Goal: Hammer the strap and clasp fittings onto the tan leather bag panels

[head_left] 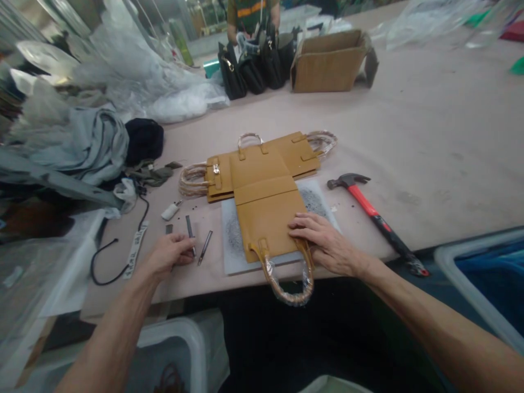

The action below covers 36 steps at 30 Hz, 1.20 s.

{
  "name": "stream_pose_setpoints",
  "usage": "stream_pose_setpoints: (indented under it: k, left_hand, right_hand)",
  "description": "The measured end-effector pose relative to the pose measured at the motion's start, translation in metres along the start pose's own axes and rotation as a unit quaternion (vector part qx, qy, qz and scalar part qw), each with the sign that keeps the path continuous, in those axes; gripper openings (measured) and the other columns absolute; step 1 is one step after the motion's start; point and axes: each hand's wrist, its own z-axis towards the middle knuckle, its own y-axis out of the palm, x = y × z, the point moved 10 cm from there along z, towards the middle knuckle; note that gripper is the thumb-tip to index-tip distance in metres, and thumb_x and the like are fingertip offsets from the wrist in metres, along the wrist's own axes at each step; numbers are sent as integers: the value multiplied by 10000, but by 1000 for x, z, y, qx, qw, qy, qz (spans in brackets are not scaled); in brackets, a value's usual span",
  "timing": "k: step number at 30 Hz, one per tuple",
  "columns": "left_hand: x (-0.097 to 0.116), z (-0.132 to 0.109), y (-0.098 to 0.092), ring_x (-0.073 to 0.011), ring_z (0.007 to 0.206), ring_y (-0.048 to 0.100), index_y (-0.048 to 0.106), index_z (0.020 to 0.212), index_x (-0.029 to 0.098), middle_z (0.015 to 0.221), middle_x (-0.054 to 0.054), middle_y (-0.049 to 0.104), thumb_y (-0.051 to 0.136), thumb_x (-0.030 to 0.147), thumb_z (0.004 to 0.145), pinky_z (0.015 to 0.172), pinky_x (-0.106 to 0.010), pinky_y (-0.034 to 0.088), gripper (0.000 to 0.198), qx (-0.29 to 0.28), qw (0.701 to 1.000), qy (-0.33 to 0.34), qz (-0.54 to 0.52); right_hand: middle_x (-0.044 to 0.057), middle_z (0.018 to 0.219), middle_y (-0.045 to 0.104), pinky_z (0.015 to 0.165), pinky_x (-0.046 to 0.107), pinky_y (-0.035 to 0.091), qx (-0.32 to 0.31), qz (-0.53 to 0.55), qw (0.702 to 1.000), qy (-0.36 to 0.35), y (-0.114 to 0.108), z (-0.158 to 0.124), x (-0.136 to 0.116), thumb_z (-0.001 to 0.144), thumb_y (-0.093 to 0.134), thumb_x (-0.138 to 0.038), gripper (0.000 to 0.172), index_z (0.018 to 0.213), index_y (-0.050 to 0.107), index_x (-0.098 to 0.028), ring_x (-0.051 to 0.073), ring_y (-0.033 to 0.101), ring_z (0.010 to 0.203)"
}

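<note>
A flat tan leather bag (266, 215) lies on a white cutting pad (315, 199) at the table's near edge, its plastic-wrapped handle (289, 284) hanging over the edge. My right hand (327, 243) rests flat on the bag's lower right corner, fingers stretched out. My left hand (170, 254) is to the left of the pad, fingers curled on a thin metal punch tool (190, 234). A second metal tool (204, 247) lies beside it. Behind the near bag lie more tan bag pieces (286, 153) with wrapped handles.
A red-handled hammer (374, 215) lies right of the pad. Grey cloth, plastic wrap and a black cable (110, 262) crowd the left. A cardboard box (331, 60) and black bags (254, 68) stand at the far side, where another person stands. Bins sit below the table.
</note>
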Motion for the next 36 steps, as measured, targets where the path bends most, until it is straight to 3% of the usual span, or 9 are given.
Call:
stream_pose_setpoints:
  k: [4, 8, 13, 16, 22, 29, 36]
  left_hand:
    - [5, -21, 7, -164, 631, 700, 655, 783, 132, 706, -38, 728, 846, 272, 574, 555, -239, 591, 316, -11, 974, 48, -219]
    - [26, -43, 49, -184, 704, 754, 660, 1017, 171, 778, -25, 768, 923, 266, 585, 658, -275, 638, 515, -62, 935, 85, -339]
    - [57, -63, 116, -216, 838, 784, 670, 1010, 181, 902, -46, 798, 944, 331, 618, 713, -306, 662, 501, -126, 908, 137, -375]
    - [69, -67, 138, -221, 852, 786, 659, 964, 163, 918, -64, 801, 913, 351, 676, 766, -348, 672, 427, -127, 912, 199, -335]
    - [79, -79, 152, -207, 907, 778, 702, 994, 141, 987, -93, 796, 745, 298, 866, 858, -333, 660, 208, -102, 929, 313, -172]
    - [85, -95, 153, -190, 947, 759, 725, 1022, 166, 1021, -73, 781, 641, 209, 937, 887, -309, 638, 127, -60, 904, 422, -47]
    - [82, -98, 156, -193, 949, 758, 712, 1037, 177, 1026, -71, 780, 643, 237, 945, 891, -325, 635, 130, -33, 896, 443, -19]
  right_hand:
    - [128, 1391, 594, 1182, 584, 343, 0, -2, 1000, 6, 1, -1, 1, 700, 492, -60, 624, 1297, 604, -202, 292, 423, 1422]
    - [121, 1389, 593, 1178, 582, 351, -1, -2, 1000, 11, 0, 0, 1, 721, 491, -55, 616, 1307, 594, -213, 285, 429, 1414]
    - [115, 1381, 599, 1169, 582, 366, 6, 0, 1000, 15, -1, 0, 1, 752, 491, -68, 585, 1305, 594, -227, 288, 444, 1400]
    - [114, 1378, 603, 1173, 581, 364, 9, 1, 1000, 21, -1, 0, 2, 730, 494, -63, 595, 1292, 607, -225, 290, 450, 1395]
    - [120, 1369, 617, 1171, 582, 369, 11, 5, 999, 30, -2, 0, 4, 754, 497, -74, 555, 1273, 633, -215, 292, 464, 1384]
    - [135, 1351, 630, 1163, 592, 373, 17, 4, 999, 31, -3, 0, 4, 766, 495, -77, 509, 1242, 640, -186, 305, 474, 1372]
    - [122, 1348, 636, 1173, 589, 360, 15, 11, 999, 41, -3, -1, 5, 745, 505, -77, 531, 1239, 650, -205, 306, 471, 1385]
